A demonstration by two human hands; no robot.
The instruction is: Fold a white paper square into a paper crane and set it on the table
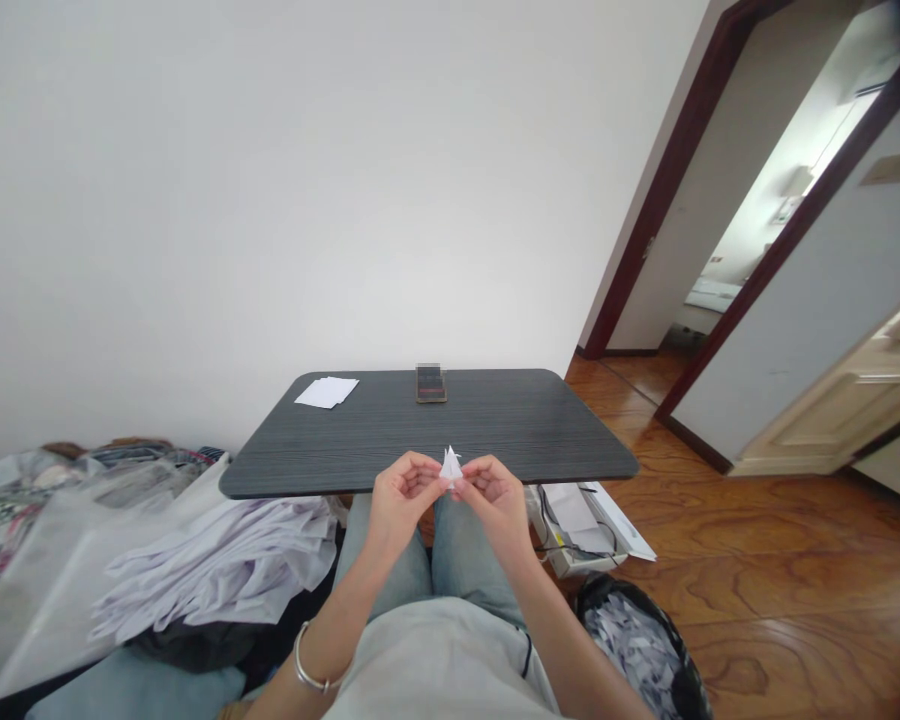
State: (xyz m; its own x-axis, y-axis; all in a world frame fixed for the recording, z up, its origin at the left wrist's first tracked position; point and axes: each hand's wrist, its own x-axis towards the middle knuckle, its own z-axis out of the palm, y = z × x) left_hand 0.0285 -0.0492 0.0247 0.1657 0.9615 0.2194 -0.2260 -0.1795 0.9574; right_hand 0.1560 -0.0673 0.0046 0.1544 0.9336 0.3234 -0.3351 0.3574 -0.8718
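Both hands meet above my lap, just in front of the near edge of a dark wood-grain table (495, 430). Between them is a small white folded paper piece (451, 464) with a pointed top. My left hand (401, 495) pinches its left side with fingers curled. My right hand (495, 492) pinches its right side the same way. A metal bangle (307, 668) sits on my left wrist.
White paper sheets (328, 391) lie at the table's far left, and a phone (430, 383) stands at its far middle. Crumpled plastic bags and cloth (195, 560) lie on the left. A box with cables (581, 525) and a bin of shredded paper (637, 640) sit on the wooden floor to the right. An open doorway (727, 220) lies to the right.
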